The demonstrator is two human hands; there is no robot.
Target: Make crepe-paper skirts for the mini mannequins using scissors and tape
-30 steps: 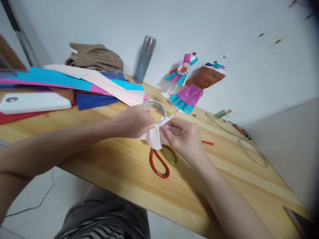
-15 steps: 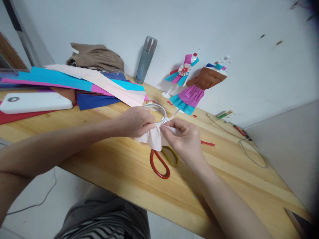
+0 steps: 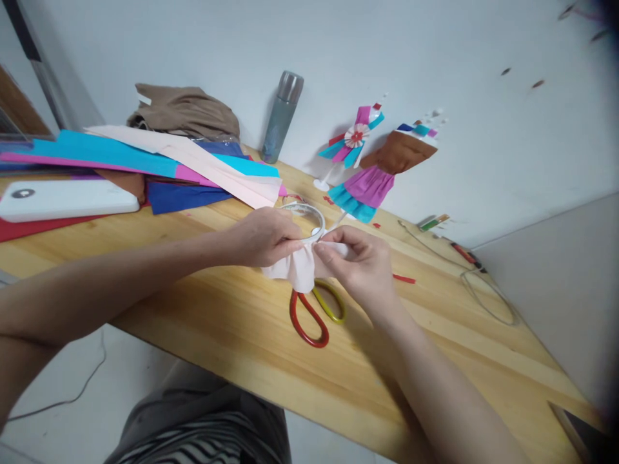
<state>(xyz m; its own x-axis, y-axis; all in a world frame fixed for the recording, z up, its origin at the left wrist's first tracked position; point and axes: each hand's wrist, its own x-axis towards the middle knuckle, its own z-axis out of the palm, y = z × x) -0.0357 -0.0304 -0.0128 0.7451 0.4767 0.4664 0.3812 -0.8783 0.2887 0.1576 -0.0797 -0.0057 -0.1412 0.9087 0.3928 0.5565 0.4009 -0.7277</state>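
Between my hands is a pale pink strip of crepe paper (image 3: 302,274), gathered into folds along its upper edge. My left hand (image 3: 268,235) is closed, thumb and fingers pinching the gathered edge together with a roll of tape (image 3: 320,222). My right hand (image 3: 360,258) pinches the strip's edge just to the right, its fingertips close to the left thumb. Below the paper lie scissors with one red handle (image 3: 309,322) and one yellow handle (image 3: 333,306); their blades are hidden.
Stacked coloured paper (image 3: 145,158) and a white power bank (image 3: 72,200) lie at the left. A grey-green flask (image 3: 280,119) stands by the wall. Paper dresses on stands (image 3: 362,193) are behind my right hand. A cable (image 3: 483,303) and red scrap (image 3: 404,279) lie right.
My right fingertips have shifted slightly to the right along the paper's edge, and the folds near them sit a little differently. My left hand keeps its hold.
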